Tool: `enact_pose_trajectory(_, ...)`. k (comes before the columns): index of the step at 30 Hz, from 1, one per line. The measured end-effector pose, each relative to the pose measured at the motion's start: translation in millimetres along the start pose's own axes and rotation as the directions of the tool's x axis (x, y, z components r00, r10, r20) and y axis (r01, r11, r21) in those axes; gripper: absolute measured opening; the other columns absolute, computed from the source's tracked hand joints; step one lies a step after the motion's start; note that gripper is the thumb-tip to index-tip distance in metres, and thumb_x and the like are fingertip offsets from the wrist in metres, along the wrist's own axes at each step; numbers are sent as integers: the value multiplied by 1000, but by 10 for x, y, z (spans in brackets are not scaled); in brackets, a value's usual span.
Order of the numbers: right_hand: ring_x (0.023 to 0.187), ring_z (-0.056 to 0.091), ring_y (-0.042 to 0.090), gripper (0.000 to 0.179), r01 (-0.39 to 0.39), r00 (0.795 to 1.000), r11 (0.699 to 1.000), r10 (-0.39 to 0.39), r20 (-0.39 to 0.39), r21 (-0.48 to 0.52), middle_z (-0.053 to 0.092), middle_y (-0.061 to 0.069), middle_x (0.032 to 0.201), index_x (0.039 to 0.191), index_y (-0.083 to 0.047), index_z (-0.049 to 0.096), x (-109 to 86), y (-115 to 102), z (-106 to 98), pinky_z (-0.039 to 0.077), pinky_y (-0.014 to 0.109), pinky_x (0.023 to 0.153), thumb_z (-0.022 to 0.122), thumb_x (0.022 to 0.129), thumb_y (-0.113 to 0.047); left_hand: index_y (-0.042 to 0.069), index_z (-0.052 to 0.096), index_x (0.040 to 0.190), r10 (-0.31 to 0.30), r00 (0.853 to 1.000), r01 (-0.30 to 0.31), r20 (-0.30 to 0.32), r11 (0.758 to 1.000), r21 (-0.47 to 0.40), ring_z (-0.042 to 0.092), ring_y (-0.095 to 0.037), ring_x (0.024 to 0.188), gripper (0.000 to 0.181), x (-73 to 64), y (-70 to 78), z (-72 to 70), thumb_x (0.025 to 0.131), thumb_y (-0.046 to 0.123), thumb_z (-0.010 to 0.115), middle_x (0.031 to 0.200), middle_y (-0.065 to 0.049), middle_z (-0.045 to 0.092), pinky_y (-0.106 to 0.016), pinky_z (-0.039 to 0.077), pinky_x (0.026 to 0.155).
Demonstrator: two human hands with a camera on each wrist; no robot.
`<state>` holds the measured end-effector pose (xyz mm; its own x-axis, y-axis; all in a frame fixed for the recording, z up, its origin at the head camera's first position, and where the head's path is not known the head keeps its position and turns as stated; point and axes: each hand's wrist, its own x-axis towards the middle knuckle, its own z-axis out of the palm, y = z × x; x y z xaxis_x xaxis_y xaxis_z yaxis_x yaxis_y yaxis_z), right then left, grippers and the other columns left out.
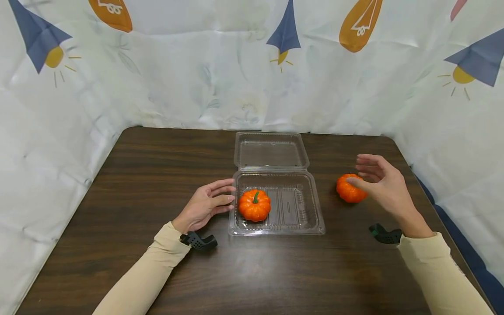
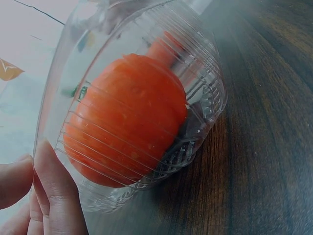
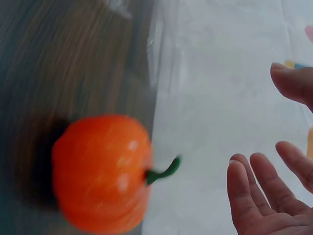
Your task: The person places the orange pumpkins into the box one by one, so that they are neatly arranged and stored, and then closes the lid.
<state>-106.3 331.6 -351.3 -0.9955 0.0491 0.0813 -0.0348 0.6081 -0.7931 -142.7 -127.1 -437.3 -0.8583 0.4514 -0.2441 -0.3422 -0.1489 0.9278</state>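
Observation:
A clear plastic clamshell container (image 1: pixel 293 210) lies in the middle of the table, its lid (image 1: pixel 271 151) folded back. One small orange pumpkin (image 1: pixel 252 211) with a green stem sits at the left inside its base; in the left wrist view this pumpkin (image 2: pixel 127 122) shows through the ribbed wall. My left hand (image 1: pixel 208 203) pinches the container's left rim between thumb and fingers. Right of the container, a second orange pumpkin (image 1: pixel 346 191) stands on the table. My right hand (image 1: pixel 382 186) hovers beside it with fingers spread, apart from this pumpkin (image 3: pixel 102 171) in the right wrist view.
The dark wood-grain table (image 1: pixel 149 175) has rounded far corners. A white patterned cloth (image 1: pixel 177 74) hangs behind it and on both sides. Dark wrist straps (image 1: pixel 201 241) show under both wrists. Dark blue material (image 1: pixel 468 240) lies beyond the right edge.

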Motion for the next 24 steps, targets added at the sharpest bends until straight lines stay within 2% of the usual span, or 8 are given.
enact_pose_trajectory(7, 105, 60, -13, 66, -72, 996, 996, 70, -47, -43, 53, -29, 125, 148, -23, 50, -35, 259, -104, 49, 0, 83, 81, 91, -33, 1, 39, 156, 4, 1000, -4, -1, 1000, -3, 70, -7, 95, 64, 6, 4, -1, 98, -1, 66, 124, 1, 61, -26, 64, 86)
enact_pose_trajectory(13, 104, 58, -14, 68, -67, 997, 995, 63, -54, -80, 53, -30, 123, 148, -20, 51, -36, 465, -130, 48, 0, 81, 83, 89, -33, 0, 38, 156, 10, 1000, -10, 0, 1000, -4, 70, -7, 94, 64, 14, 4, -6, 98, -1, 65, 124, 0, 60, -26, 64, 85)
enact_pose_trajectory(15, 103, 57, -15, 70, -73, 997, 992, 68, -44, -106, 57, -22, 126, 149, -19, 50, -36, 543, -128, 47, -1, 81, 83, 89, -35, 0, 38, 156, 13, 1000, -13, 1, 1000, -3, 70, -7, 94, 64, 16, 4, -5, 98, -2, 65, 124, 0, 60, -26, 65, 85)
enact_pose_trajectory(17, 102, 56, -16, 72, -87, 996, 988, 83, -32, -131, 60, -9, 132, 149, -18, 49, -42, 614, -119, 46, -1, 80, 82, 89, -38, 0, 38, 156, 12, 1000, -12, 1, 1000, -4, 70, -7, 94, 64, 16, 5, -4, 98, -2, 65, 124, 0, 60, -26, 65, 85)
enact_pose_trajectory(20, 101, 52, -18, 76, -109, 994, 981, 110, -8, -162, 58, 12, 143, 151, -15, 47, -54, 697, -99, 44, -2, 79, 81, 89, -43, 0, 38, 156, 9, 1000, -9, 2, 1000, -6, 70, -7, 94, 64, 13, 4, -2, 99, -2, 65, 124, 1, 61, -26, 65, 85)
enact_pose_trajectory(22, 100, 50, -19, 79, -122, 992, 977, 125, 8, -175, 54, 18, 148, 153, -14, 45, -64, 737, -85, 43, -2, 79, 81, 89, -44, 0, 38, 156, 6, 1000, -6, 2, 1000, -8, 70, -7, 93, 64, 12, 2, 0, 99, -1, 65, 123, 1, 61, -25, 64, 85)
enact_pose_trajectory(24, 99, 49, -20, 81, -130, 990, 975, 137, 27, -182, 52, 18, 151, 154, -13, 44, -73, 771, -72, 43, -1, 77, 80, 89, -46, 0, 38, 156, 4, 1000, -4, 4, 1000, -8, 69, -7, 93, 64, 11, -1, 1, 99, -1, 65, 123, 1, 61, -25, 64, 85)
